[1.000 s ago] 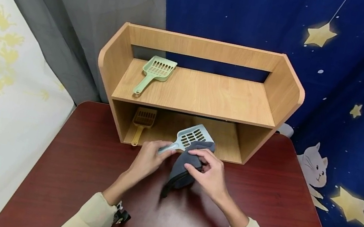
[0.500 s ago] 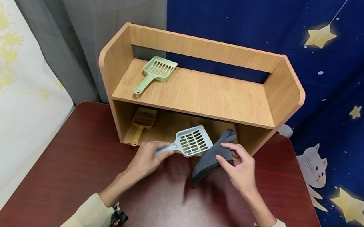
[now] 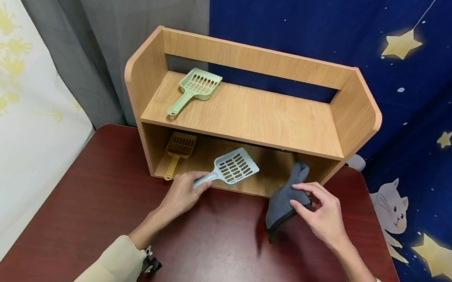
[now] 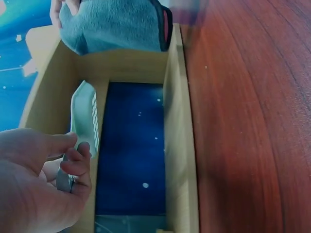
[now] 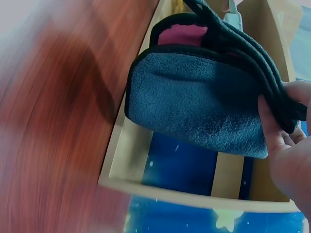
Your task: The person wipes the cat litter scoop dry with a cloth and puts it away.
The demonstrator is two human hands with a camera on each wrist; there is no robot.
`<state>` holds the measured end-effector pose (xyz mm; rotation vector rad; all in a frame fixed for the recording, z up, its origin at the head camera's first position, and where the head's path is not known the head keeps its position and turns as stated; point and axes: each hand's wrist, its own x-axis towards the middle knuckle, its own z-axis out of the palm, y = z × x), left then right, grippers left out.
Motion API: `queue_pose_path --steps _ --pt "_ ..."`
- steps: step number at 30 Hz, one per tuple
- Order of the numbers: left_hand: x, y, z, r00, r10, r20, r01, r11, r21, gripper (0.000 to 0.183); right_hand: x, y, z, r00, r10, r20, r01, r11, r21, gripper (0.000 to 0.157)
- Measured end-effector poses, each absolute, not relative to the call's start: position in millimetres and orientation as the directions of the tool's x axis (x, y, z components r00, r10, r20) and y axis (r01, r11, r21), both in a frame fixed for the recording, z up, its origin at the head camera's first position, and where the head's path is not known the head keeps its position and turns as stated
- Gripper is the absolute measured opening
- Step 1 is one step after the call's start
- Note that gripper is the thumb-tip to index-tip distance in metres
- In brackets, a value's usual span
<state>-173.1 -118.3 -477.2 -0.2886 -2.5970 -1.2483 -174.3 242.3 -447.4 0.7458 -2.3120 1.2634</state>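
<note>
In the head view my left hand [image 3: 184, 194] grips the handle of a light blue slotted litter scoop [image 3: 236, 166], its blade raised in front of the shelf's lower compartment. The left wrist view shows the scoop [image 4: 85, 116] edge-on, fingers curled round its handle. To the right, my right hand [image 3: 324, 214] pinches a folded dark grey cloth [image 3: 286, 199] between thumb and fingers. It hangs apart from the scoop. Seen from the right wrist, the cloth [image 5: 194, 102] is fuzzy with black edging, and a pink patch shows inside its fold.
A two-tier wooden shelf [image 3: 244, 140] stands at the back of the dark red table [image 3: 214, 260]. A green litter scoop [image 3: 197, 86] lies on its upper tier, at the left. Below it, a yellow scoop [image 3: 179, 150] rests in the lower compartment, handle forward.
My right hand has drawn the cloth off the scoop and carried it to the right. The left hand keeps its grip on the scoop, whose blade has shifted slightly left and up.
</note>
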Motion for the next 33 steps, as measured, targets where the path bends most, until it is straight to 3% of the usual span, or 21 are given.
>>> queue_pose_path --steps 8,21,33 --pt "-193.3 -109.3 -498.5 -0.967 0.048 0.249 0.227 0.597 0.769 0.034 -179.3 264.8 -445.9 -0.765 -0.353 0.539 -0.642 0.487 -0.592 0.048" --pt "-218.1 -104.7 -529.1 -0.983 -0.081 0.164 0.095 0.54 0.836 0.038 -191.1 249.7 -472.7 -0.712 -0.559 0.425 -0.676 0.383 -0.63 0.042" --pt "-231.0 -92.3 -548.1 -0.986 -0.152 0.071 -0.003 0.443 0.897 0.019 -190.7 211.0 -499.9 -0.677 -0.648 0.351 -0.669 0.342 -0.659 0.039"
